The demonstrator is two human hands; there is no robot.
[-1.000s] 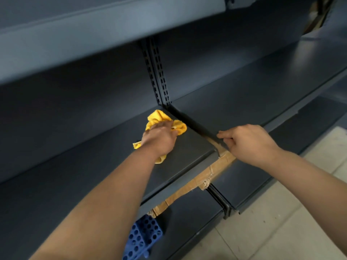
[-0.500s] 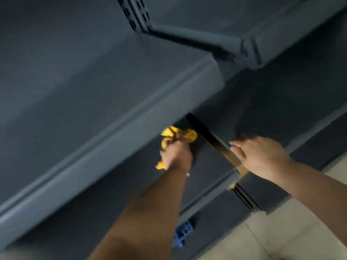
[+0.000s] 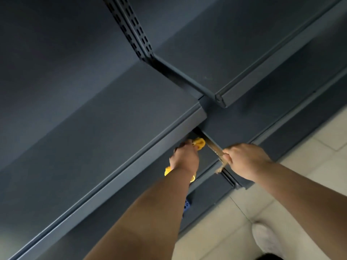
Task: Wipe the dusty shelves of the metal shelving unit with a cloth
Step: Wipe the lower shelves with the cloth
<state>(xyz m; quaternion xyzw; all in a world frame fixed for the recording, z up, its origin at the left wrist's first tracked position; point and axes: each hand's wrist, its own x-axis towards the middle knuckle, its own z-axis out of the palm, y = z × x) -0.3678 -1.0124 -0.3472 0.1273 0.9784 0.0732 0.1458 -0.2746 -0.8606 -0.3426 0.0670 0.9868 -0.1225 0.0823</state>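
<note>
Since a second ago the view has swung upward, so that the upper shelf (image 3: 112, 128) now fills most of the frame and its front lip hides much of what lay open before. Both hands have stayed at the same spot on the lower shelf (image 3: 208, 163) of the metal shelving unit (image 3: 56, 44). Only two scraps of the yellow cloth (image 3: 199, 143) show now: one bunched ahead of the knuckles, another peeking out beneath the wrist. The left hand (image 3: 185, 158) reaches under the lip, its fingers (image 3: 183, 147) curled down over the cloth and pressing it onto the lower shelf near that shelf's right end. Just beside it, the right hand (image 3: 246, 160) rests at the seam between two shelf sections, its fingers (image 3: 228, 156) curled over a brown strip (image 3: 213, 146) that runs along the seam; whether the thumb closes round the strip cannot be told. The hands are near each other but not touching. Above, a slotted upright (image 3: 131, 29) runs down the dark back panel and meets a bracket arm (image 3: 178, 77) that slants forward between the two upper shelf sections. Below the left forearm, a small part of a blue perforated object (image 3: 187, 205) shows. Pale tiled floor (image 3: 309, 147) lies at the right, with a light shoe (image 3: 268, 241) on it near the bottom edge.
</note>
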